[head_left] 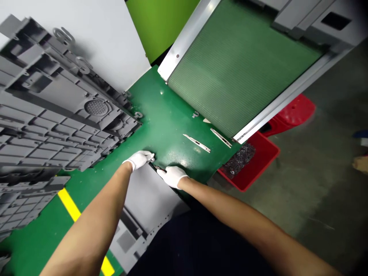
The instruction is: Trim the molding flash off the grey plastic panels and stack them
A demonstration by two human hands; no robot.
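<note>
A large grey plastic panel (pixel 152 186) lies on the green tabletop, close against my body. My left hand (pixel 140 159), in a white glove, is closed at the panel's far corner, its fingertips pinched on the edge. My right hand (pixel 173 176), also gloved in white, is closed round a small dark hand tool (pixel 160 167) whose tip points toward the left hand at the panel's edge. The tool's kind is too small to make out. Beyond the hands lie two slim pale slotted strips (pixel 198 144) and a small grey hook-shaped piece (pixel 195 114).
Ribbed grey mouldings (pixel 66 103) stand stacked on the left. A green conveyor belt (pixel 230 69) ends at the table's far side. Below the table's right edge are a red bin (pixel 263 161) with dark scraps and a red stool (pixel 296 113). Yellow tape (pixel 69 205) marks the tabletop.
</note>
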